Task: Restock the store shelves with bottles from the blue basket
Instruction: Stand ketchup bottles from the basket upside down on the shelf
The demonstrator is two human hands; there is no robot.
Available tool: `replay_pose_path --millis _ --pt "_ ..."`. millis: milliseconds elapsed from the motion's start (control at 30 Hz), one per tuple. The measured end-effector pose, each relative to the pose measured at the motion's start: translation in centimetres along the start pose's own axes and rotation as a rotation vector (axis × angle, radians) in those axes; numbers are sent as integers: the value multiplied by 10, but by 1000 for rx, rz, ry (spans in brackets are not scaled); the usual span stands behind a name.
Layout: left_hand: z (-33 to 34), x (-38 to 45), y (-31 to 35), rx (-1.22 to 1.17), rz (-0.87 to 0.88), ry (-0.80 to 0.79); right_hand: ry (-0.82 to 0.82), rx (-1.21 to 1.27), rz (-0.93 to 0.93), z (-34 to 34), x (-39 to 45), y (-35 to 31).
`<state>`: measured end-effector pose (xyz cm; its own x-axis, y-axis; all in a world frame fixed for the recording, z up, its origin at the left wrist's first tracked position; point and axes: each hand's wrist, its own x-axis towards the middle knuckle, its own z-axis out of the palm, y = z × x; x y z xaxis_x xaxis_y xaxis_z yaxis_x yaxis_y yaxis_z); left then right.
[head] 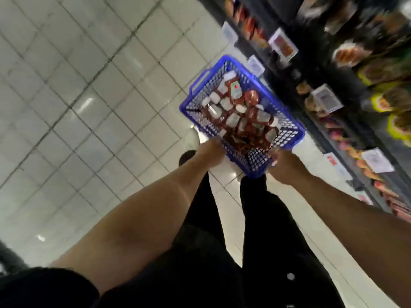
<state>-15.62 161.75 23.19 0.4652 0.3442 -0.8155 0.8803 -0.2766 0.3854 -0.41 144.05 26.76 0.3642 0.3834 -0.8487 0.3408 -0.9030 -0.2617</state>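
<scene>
The person wears black throughout. A short black sleeve (44, 285) covers the upper arm at the lower left of the frame, ending above the elbow, so both forearms are bare down to the wrists. No watch, ring or band shows on the left hand (210, 152) or the right hand (283, 167), though both are blurred. Black trousers (255, 230) fill the lower middle of the frame, two legs running up toward the centre. A small pale round dot (290, 276), perhaps a button, sits on the right leg. A dark shoe toe (186, 156) shows near the centre.
</scene>
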Motion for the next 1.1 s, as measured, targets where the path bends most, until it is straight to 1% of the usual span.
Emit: replay_pose_path --millis 100,167,267,367,467,567,667,767,867,967,1100 --pt "45 38 -6 -104 -73 98 6 -61 -51 -1 64 29" --pt "77 67 -12 -175 -100 163 14 -50 -95 1 108 46" --pt "112 120 -21 -239 -120 160 41 -96 -126 11 172 57" --pt "130 189 -33 -221 -126 148 71 -202 -188 31 230 58" --pt "136 253 -43 -196 -98 254 75 -267 -221 60 275 57" --pt "136 299 -41 -127 -63 344 169 -262 -206 81 307 58" --pt "142 331 -39 -58 -58 338 255 -256 -163 90 336 61" --pt "144 346 -44 12 -66 356 285 -278 -114 90 356 64" --pt "137 343 -47 -6 -18 340 280 -285 -148 82 356 65" --pt "128 324 -47 -61 36 317 219 -150 -185 73 338 69" --pt "106 271 -43 -82 55 301 104 110 -99 71 289 74"
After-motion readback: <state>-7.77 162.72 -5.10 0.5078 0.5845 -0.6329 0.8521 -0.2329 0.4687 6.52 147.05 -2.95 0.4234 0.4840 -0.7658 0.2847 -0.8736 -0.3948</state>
